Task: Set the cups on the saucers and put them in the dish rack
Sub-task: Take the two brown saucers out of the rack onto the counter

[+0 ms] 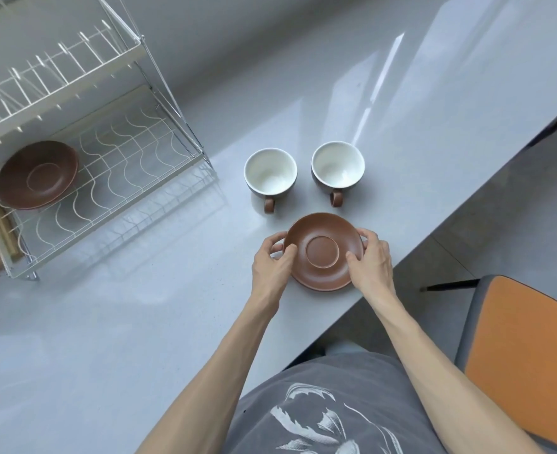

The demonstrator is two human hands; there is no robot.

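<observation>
left hand, right hand: both clasp saucer rim | cups beyond

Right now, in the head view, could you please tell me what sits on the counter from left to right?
Dish rack with a saucer inside → left cup → right cup. The held saucer overlaps both cups' span, so I leave it out.

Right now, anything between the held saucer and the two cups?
No. In the head view, only bare countertop separates the held saucer from the left cup and right cup.
</observation>
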